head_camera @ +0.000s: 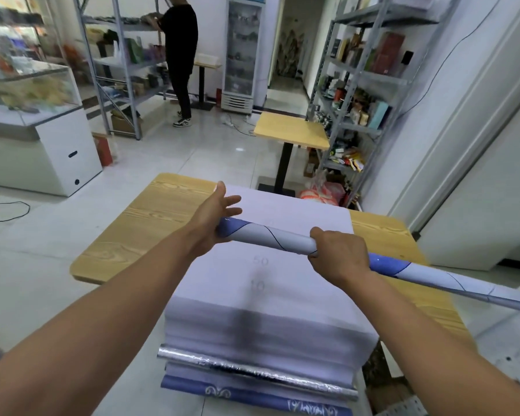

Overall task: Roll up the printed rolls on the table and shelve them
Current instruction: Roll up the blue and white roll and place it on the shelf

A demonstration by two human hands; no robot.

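The printed roll (pixel 272 237) is held in the air just above the wooden counter (pixel 150 223), running from about ten o'clock down toward four o'clock, where its far end leaves the picture. It is white with blue patches and thin dark curved lines.

The right hand (pixel 339 253) is clamped round the roll near its middle, fingers curled over the top and knuckles up. The left hand (pixel 219 210) sits at the roll's ten o'clock end with its palm against that end; its fingers are straight and spread apart, gripping nothing.

Beneath the roll lies a thick stack of printed sheets (pixel 267 295), pale lilac, covering the middle of the counter and hanging over its six o'clock edge (faint grey numerals show on the top sheet). At that overhang a silver foil roll (pixel 252 370) lies across the stack, and below it shows a blue printed sheet (pixel 252 399) with white ornament.

Well apart, at eleven o'clock, a person in black (pixel 179 55) stands at a metal shelving unit (pixel 117 64). A glass-door fridge (pixel 243 52) stands at twelve o'clock, a small wooden table (pixel 291 130) nearer in, and a second stocked shelving unit (pixel 357 85) at two o'clock.
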